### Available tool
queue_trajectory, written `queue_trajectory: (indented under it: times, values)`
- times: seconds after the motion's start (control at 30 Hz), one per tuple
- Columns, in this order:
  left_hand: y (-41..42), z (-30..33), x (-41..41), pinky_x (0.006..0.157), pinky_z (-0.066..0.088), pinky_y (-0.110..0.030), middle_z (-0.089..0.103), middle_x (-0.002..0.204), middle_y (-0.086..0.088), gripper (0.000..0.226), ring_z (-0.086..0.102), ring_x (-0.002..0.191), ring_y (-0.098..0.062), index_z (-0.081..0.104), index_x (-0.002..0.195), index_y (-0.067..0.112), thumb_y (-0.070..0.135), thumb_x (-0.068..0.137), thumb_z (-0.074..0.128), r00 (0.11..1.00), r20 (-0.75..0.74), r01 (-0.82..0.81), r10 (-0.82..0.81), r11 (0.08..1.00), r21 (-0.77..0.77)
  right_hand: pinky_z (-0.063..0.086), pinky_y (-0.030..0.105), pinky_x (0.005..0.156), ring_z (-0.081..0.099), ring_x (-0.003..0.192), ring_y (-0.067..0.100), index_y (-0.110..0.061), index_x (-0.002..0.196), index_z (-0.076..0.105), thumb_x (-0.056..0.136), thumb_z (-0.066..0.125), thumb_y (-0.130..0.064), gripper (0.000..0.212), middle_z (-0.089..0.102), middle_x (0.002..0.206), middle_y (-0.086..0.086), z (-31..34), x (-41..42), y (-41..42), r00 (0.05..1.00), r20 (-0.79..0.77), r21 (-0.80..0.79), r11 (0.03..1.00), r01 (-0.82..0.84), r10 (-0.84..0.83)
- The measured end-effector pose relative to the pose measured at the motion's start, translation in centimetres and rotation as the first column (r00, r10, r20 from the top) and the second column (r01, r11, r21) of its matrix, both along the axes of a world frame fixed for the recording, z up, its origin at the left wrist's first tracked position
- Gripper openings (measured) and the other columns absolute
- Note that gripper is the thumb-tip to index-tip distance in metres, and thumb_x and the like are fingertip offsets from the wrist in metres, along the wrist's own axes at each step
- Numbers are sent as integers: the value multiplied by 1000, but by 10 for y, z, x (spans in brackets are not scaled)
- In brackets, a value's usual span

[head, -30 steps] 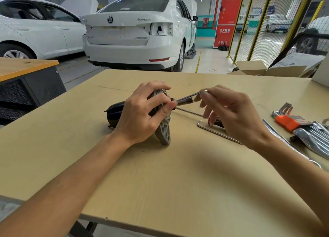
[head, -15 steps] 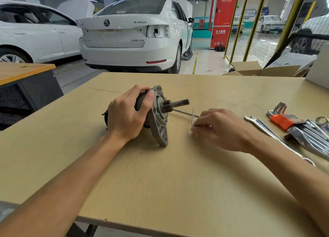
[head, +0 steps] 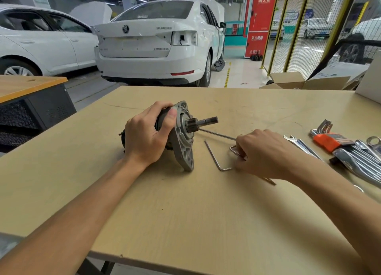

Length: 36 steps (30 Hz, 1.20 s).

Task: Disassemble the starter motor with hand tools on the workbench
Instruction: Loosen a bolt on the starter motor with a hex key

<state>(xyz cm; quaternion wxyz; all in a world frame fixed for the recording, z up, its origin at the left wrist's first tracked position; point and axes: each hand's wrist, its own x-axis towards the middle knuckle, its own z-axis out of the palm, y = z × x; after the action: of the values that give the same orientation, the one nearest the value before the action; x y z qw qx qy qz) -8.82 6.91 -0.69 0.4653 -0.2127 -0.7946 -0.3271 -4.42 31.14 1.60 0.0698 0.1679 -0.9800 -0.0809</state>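
Note:
The starter motor (head: pixel 186 134) lies on its side on the workbench (head: pixel 185 212), with its grey flange and toothed shaft pointing right. My left hand (head: pixel 146 138) is wrapped around its dark body. My right hand (head: pixel 266 153) rests low on the bench to the right of the motor, fingers curled onto a bent hex key (head: pixel 234 149) that runs on under the hand. A second L-shaped hex key (head: pixel 214 158) lies loose between hand and motor. A thin steel rod (head: pixel 216 134) stretches from below the shaft to my right hand.
At the right edge lie an orange-holdered hex key set (head: pixel 327 140) and several chrome spanners (head: pixel 358 161). An open cardboard box (head: pixel 288 81) and a white box (head: pixel 371 80) stand at the far right. White cars are parked beyond the bench; a darker table (head: pixel 26 85) is on the left.
My right hand has come down from the motor's shaft to the bench, and an L-shaped hex key now lies loose there. My left hand has slid back onto the motor's body.

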Motion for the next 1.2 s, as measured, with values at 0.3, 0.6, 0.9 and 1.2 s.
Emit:
queue_trajectory:
  times: [0.3, 0.6, 0.9, 1.2]
  values:
    - [-3, -3, -3, 60, 35, -11, 64, 83, 10, 39, 50, 69, 0, 70, 107, 6, 26, 101, 38, 1000, -4, -2, 2, 999, -37, 50, 35, 60, 62, 65, 20, -6, 92, 56, 105, 46, -20, 22, 62, 73, 0, 6, 1, -6, 834, -550, -743, 488, -459, -53]
    - [-9, 2, -4, 51, 43, -37, 69, 71, 0, 41, 60, 55, -20, 73, 101, 7, 28, 102, 37, 999, -31, 23, -26, 997, -75, 56, 26, 57, 72, 64, 25, -7, 93, 70, 88, 62, -19, 15, 76, 81, 10, -1, 18, -35, 936, -238, -963, -190, -191, 261]
    - [-4, 0, 1, 67, 40, -30, 68, 90, -4, 41, 53, 79, -15, 67, 110, 5, 29, 100, 36, 994, -103, 20, -33, 992, -125, 57, 26, 61, 74, 70, 27, -4, 96, 70, 89, 59, -21, 21, 77, 87, 12, -7, 20, -40, 932, -155, -962, -264, -67, 328]
    - [1, 2, 6, 83, 47, -42, 68, 112, -16, 37, 60, 95, -32, 71, 93, 0, 36, 91, 60, 969, -167, 117, -180, 937, -329, 56, 29, 59, 71, 66, 23, -12, 95, 61, 101, 50, -20, 15, 74, 81, 6, -14, 19, -41, 921, -252, -965, -6, -262, 298]
